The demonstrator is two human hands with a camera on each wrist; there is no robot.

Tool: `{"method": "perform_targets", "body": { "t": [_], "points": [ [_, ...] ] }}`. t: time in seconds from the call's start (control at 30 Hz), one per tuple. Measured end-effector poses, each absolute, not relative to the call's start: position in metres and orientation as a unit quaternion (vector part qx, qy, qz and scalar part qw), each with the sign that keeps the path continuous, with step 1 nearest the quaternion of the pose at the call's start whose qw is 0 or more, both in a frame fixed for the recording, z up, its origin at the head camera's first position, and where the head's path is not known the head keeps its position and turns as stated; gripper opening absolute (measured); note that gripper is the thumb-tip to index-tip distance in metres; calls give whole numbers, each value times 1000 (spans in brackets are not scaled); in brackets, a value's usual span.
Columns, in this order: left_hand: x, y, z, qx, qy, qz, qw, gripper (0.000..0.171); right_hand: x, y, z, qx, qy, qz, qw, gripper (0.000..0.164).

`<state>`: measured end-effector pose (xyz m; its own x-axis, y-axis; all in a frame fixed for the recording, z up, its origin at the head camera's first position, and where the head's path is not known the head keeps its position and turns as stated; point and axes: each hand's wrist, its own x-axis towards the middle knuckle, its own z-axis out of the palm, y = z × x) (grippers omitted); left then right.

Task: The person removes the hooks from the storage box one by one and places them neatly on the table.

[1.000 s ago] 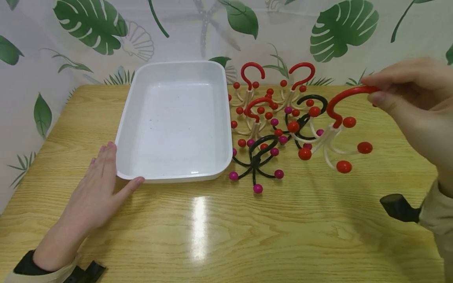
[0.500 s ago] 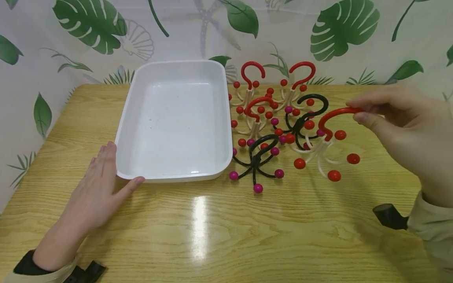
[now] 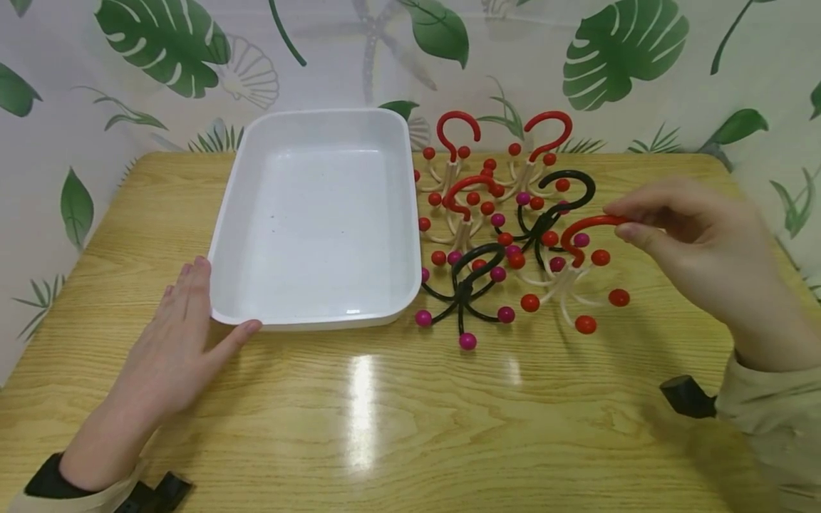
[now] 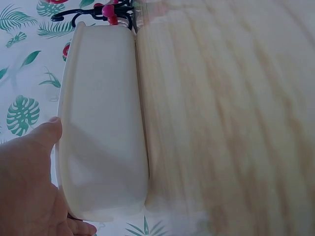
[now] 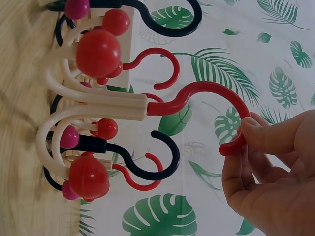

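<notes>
My right hand [image 3: 699,263] pinches the tip of a red hook on a multi-arm hanger [image 5: 133,107] between thumb and fingers. Cream arms curve out from the hanger's stem and end in red balls; it is upright, low over the table in front of the other hangers. In the head view my left hand [image 3: 169,342] rests with straight fingers along the near left corner of a white rectangular tray [image 3: 410,214], thumb at its front rim. The left wrist view shows the tray's outer wall [image 4: 103,118] beside my thumb.
Right of the tray several similar hangers stand: cream ones with red hooks [image 3: 458,117], and black hangers [image 3: 463,291] with magenta balls. The wooden table [image 3: 417,427] ends at a leaf-printed cloth [image 3: 308,64] behind. Two black wrist devices, one a dark block [image 3: 689,395], stick out near the sleeves.
My right hand has moved left and down with the red-hooked hanger, bringing it close to the standing hangers. The left hand and the tray have stayed in place.
</notes>
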<state>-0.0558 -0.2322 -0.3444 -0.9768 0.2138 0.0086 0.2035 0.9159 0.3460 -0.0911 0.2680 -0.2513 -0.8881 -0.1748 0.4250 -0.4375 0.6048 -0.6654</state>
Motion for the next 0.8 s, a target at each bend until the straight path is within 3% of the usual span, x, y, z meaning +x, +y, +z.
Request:
{"method": "perform_targets", "body": {
  "t": [0.8],
  "points": [
    [-56, -231, -345, 101, 980, 169, 16, 98, -97, 270, -272, 137, -901, 396, 109, 18]
  ]
}}
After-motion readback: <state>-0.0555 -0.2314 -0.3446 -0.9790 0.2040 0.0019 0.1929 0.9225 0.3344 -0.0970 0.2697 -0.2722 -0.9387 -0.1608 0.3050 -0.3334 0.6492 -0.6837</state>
